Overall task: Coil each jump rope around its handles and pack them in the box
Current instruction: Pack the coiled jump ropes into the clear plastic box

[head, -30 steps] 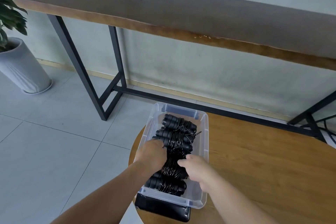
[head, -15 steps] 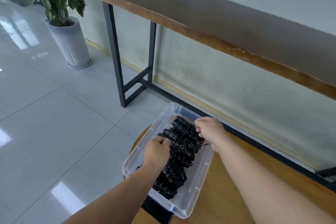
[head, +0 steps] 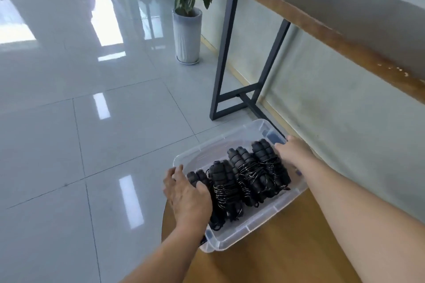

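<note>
A clear plastic box [head: 220,140] sits at the edge of a round wooden table [head: 287,250]. Several black jump ropes [head: 248,174], each coiled around its foam handles, lie side by side inside it. My left hand [head: 186,193] grips the box's near end, fingers spread outside the corner and thumb inside against the ropes. My right hand [head: 293,153] holds the far end, with its fingertips over the rim touching the last pair of handles.
A tall wooden console table [head: 322,7] on a black metal frame [head: 224,57] stands along the wall behind the box. A potted plant in a white pot [head: 186,34] stands on the glossy tiled floor [head: 92,145] to the left.
My view swung left. The left hand moved from the ropes to the box's near end, and the right hand shifted to the far end rim. The box now lies turned at an angle.
</note>
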